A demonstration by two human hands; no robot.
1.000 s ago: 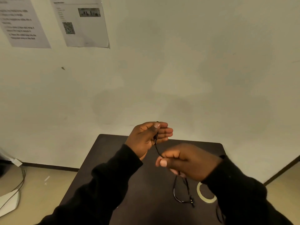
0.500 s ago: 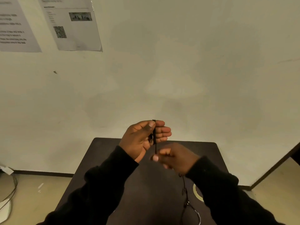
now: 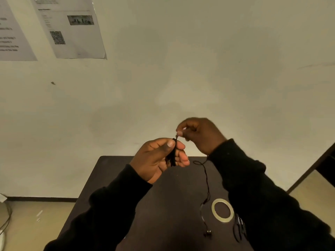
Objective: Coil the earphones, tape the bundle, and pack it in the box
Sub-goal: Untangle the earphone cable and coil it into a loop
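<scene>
tabletop (image 3: 163, 205): dark, matt, smooth
cord (image 3: 206, 178): thin, black, matt, looks like rubbery plastic
tape roll (image 3: 222, 210): pale, slightly glossy, translucent-looking plastic
sleeves (image 3: 262, 196): black cloth, soft, matt
wall (image 3: 199, 69): painted, matt, faintly blotched
sheets (image 3: 72, 29): white printed paper, smooth, one edge with a slight sheen
floor (image 3: 45, 223): pale, smooth, dull

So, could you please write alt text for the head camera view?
Above a dark table, the left hand holds a coiled bundle of black earphone cable while the right hand pinches its top end. Loose cable hangs beside a tape roll.
</scene>
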